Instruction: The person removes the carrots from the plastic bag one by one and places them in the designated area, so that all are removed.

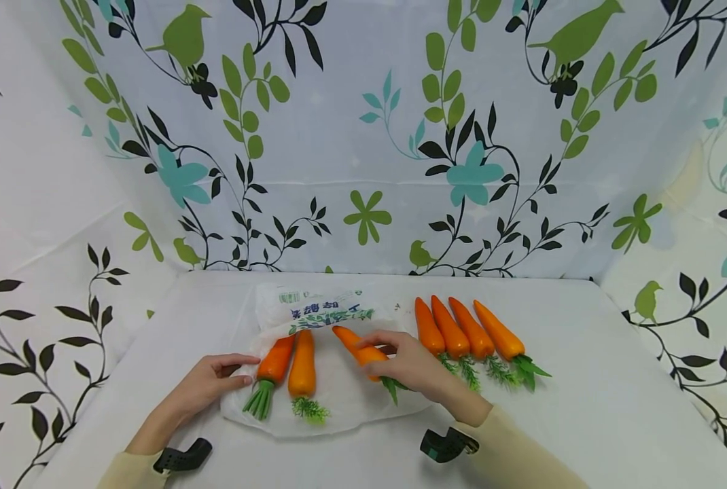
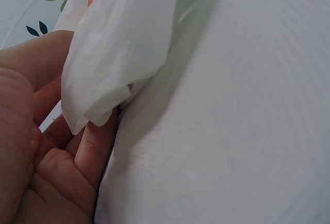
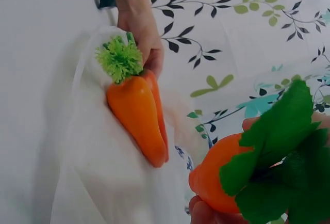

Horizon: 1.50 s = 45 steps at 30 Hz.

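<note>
My right hand (image 1: 409, 363) grips an orange toy carrot (image 1: 352, 343) above the white plastic bag (image 1: 363, 414), its tip pointing to the upper left. Broad green leaves (image 3: 289, 157) of this carrot fill the lower right of the right wrist view. Two more carrots lie on the bag: one with cut green stems (image 1: 274, 363) and one with a feathery top (image 1: 303, 370). At the bag's left edge my left hand (image 1: 207, 384) touches the stemmed carrot, thumb and forefinger apart. A fold of the bag (image 2: 118, 53) covers its fingertips in the left wrist view.
Right of the bag, several carrots lie side by side: the leftmost (image 1: 427, 326) is near my right hand, the rightmost (image 1: 499, 331) has broad leaves. The bag's printed part (image 1: 327, 311) lies toward the back. Patterned cloth (image 1: 363, 136) hangs behind the white table (image 1: 583, 380).
</note>
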Each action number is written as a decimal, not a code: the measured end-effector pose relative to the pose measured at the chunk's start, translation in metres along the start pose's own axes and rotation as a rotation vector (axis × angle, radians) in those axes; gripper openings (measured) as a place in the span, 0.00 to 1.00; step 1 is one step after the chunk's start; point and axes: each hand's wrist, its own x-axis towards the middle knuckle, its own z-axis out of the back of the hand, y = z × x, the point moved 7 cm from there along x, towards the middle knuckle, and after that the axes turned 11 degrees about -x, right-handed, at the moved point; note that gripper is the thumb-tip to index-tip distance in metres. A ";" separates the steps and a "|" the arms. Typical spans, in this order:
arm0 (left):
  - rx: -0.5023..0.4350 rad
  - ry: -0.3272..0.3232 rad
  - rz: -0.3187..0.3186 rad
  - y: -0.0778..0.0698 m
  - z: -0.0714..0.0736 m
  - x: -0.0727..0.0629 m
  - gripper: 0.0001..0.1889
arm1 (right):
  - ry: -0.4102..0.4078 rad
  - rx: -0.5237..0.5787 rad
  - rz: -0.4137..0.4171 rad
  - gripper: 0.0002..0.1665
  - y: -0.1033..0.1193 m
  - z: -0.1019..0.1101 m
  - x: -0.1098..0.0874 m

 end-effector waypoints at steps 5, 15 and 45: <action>-0.017 0.005 -0.015 -0.001 -0.001 0.000 0.20 | 0.017 0.024 -0.025 0.20 -0.004 0.011 -0.011; -0.020 0.008 -0.016 -0.003 -0.002 0.000 0.20 | 0.023 0.038 -0.047 0.20 -0.005 0.040 -0.038; -0.020 0.017 -0.027 -0.002 -0.002 0.000 0.20 | -0.128 -0.034 -0.136 0.24 -0.060 0.135 -0.093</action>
